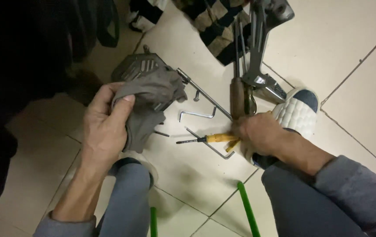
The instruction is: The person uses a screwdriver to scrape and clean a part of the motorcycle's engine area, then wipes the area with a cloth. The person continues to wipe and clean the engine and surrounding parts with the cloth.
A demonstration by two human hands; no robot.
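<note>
Left hand: fingers curled, gripping limp grey cloth over ribbed dark metal part. Right hand: fingers closed around yellow-handled screwdriver, lying right of cloth on smooth tile floor, bent hex keys between.

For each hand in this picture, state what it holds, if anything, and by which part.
The left hand grips a bunched grey rag by its near edge, pressed against a dark metal part. The right hand closes on the yellow handle of a screwdriver on the floor.
</note>
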